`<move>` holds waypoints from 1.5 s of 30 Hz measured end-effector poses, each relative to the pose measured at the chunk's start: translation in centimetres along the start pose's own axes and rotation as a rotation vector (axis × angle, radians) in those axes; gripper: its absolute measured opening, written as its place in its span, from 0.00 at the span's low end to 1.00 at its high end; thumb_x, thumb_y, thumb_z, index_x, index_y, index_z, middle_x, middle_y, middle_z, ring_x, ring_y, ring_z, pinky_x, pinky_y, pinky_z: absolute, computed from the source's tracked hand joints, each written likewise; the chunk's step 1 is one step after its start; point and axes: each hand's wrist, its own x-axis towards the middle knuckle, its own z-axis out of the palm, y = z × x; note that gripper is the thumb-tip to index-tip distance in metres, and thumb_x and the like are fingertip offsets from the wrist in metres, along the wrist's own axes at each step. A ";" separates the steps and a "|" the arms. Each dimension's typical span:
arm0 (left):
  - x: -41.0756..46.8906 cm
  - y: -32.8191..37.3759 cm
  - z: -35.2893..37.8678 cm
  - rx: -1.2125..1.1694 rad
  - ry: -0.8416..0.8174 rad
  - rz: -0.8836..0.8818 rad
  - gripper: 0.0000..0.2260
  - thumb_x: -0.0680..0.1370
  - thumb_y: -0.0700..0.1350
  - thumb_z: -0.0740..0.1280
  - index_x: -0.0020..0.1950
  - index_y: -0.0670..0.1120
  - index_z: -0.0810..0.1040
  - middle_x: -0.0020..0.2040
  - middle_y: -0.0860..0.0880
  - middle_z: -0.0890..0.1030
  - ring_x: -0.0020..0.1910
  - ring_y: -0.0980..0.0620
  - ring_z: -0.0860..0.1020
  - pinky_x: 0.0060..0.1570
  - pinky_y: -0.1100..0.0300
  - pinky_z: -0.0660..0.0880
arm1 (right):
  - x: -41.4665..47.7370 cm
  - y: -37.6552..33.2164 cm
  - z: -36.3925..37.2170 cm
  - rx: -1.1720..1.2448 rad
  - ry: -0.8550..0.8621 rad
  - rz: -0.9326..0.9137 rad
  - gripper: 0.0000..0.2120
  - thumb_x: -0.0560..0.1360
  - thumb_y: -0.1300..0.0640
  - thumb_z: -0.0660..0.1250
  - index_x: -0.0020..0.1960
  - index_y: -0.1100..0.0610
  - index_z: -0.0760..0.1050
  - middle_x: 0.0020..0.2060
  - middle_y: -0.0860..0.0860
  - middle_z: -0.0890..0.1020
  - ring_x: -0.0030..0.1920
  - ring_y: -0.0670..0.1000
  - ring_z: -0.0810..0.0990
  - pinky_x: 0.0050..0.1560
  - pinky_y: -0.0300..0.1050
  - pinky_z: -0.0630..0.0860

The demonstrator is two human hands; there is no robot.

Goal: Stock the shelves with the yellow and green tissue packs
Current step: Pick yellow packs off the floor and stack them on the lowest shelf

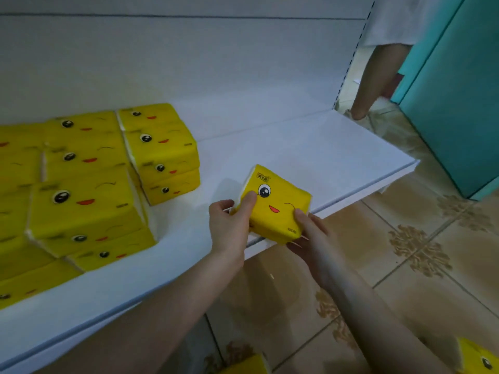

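I hold one yellow tissue pack [275, 203] with a winking cartoon face just above the front edge of the white shelf [310, 155]. My left hand [229, 225] grips its left end with the thumb on the face. My right hand [310, 233] holds its lower right corner from beneath. Several yellow packs [89, 184] are stacked in rows on the left part of the same shelf, the nearest stack [164, 155] a little to the left of the held pack. No green pack is in view.
Two more yellow packs lie on the tiled floor, one at the bottom right [478, 357] and one at the bottom centre [248, 365]. Another person's leg [378, 82] stands past the shelf's right end, beside a teal panel [453, 103].
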 end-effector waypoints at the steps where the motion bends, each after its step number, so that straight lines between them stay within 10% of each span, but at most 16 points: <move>1: 0.0 0.3 -0.4 -0.020 0.012 -0.017 0.27 0.70 0.53 0.73 0.61 0.40 0.68 0.59 0.41 0.76 0.55 0.44 0.78 0.56 0.46 0.77 | 0.4 -0.4 0.8 -0.001 0.000 -0.011 0.18 0.76 0.51 0.65 0.62 0.57 0.70 0.51 0.54 0.81 0.49 0.53 0.81 0.45 0.44 0.76; 16: 1.7 0.8 -6.6 -0.194 0.260 -0.139 0.17 0.79 0.47 0.64 0.67 0.46 0.69 0.56 0.46 0.76 0.53 0.50 0.74 0.55 0.57 0.70 | 4.1 -0.3 12.5 -0.291 -0.190 -0.054 0.07 0.79 0.56 0.60 0.57 0.53 0.70 0.53 0.51 0.74 0.56 0.52 0.73 0.62 0.49 0.71; 20: 1.5 0.4 -7.0 -0.160 0.316 -0.139 0.05 0.79 0.43 0.62 0.54 0.49 0.72 0.40 0.49 0.75 0.41 0.51 0.74 0.42 0.57 0.72 | 4.0 0.8 14.1 -0.283 -0.209 -0.065 0.06 0.81 0.56 0.56 0.53 0.52 0.71 0.50 0.50 0.76 0.54 0.51 0.73 0.56 0.45 0.70; 24: 1.9 0.7 -7.4 -0.047 0.326 -0.123 0.11 0.79 0.40 0.61 0.38 0.52 0.71 0.45 0.47 0.76 0.49 0.46 0.73 0.56 0.51 0.71 | 3.9 1.3 15.4 -0.304 -0.226 -0.076 0.14 0.82 0.58 0.52 0.41 0.49 0.71 0.40 0.47 0.75 0.47 0.49 0.73 0.52 0.44 0.71; 34: 1.7 0.6 -7.2 0.006 0.336 -0.080 0.14 0.79 0.39 0.61 0.34 0.52 0.69 0.35 0.52 0.72 0.37 0.51 0.71 0.50 0.53 0.70 | 4.2 1.1 15.6 -0.329 -0.243 -0.003 0.14 0.82 0.55 0.51 0.62 0.57 0.70 0.49 0.51 0.74 0.50 0.50 0.73 0.51 0.44 0.69; 45: -3.2 -1.3 -10.1 0.639 -0.202 -0.120 0.04 0.77 0.42 0.65 0.46 0.43 0.78 0.40 0.45 0.80 0.37 0.53 0.79 0.40 0.62 0.76 | -0.1 2.2 7.3 -0.056 -0.071 -0.025 0.05 0.79 0.59 0.61 0.50 0.60 0.74 0.42 0.53 0.80 0.43 0.49 0.80 0.43 0.41 0.76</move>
